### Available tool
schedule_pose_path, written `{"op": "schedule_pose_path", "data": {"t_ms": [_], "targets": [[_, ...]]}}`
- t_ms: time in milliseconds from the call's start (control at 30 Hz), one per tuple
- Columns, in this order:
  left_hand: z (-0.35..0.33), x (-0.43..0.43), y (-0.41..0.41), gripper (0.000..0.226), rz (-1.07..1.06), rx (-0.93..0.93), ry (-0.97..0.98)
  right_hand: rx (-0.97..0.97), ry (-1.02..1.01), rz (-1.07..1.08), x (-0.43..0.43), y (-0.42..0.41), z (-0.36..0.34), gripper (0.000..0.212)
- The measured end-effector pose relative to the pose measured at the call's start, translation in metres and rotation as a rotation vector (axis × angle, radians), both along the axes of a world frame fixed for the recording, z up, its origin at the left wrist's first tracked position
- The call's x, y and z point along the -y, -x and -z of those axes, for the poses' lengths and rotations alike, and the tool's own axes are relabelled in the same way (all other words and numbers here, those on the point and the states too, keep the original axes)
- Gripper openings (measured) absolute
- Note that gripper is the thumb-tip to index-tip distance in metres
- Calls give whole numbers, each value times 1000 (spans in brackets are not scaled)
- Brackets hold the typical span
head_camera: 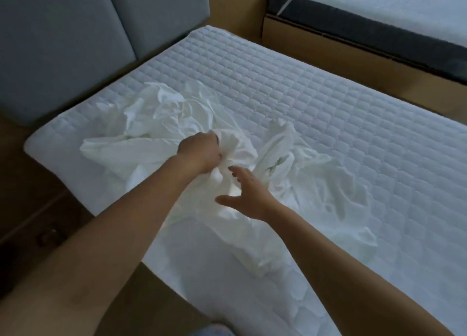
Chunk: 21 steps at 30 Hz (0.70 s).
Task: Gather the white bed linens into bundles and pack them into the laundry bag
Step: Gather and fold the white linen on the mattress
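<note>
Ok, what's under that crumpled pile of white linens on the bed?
The white linens lie on the quilted mattress, which shows all around them. Whether anything else is buried beneath the pile cannot be seen, because the folds cover it.

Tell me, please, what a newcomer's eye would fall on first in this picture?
The crumpled white linens lie heaped on the near-left part of the quilted mattress. At the heap's middle the left hand grips a bunch of cloth, while the right hand is spread open just beside it. A grey padded headboard stands at the upper left.
</note>
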State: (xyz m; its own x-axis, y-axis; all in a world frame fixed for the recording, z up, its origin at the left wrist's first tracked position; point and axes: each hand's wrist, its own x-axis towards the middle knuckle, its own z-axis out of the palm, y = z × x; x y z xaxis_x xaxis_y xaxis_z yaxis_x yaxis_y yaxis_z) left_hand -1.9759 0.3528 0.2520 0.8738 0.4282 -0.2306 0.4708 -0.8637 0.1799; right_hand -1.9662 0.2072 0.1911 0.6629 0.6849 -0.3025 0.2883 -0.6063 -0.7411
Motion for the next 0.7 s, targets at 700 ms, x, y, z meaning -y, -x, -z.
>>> {"op": "schedule_pose_path", "data": {"t_ms": [700], "targets": [[236,-22,-155,95,-215,-36,543,233,568,256,8,-105,169,78]]}}
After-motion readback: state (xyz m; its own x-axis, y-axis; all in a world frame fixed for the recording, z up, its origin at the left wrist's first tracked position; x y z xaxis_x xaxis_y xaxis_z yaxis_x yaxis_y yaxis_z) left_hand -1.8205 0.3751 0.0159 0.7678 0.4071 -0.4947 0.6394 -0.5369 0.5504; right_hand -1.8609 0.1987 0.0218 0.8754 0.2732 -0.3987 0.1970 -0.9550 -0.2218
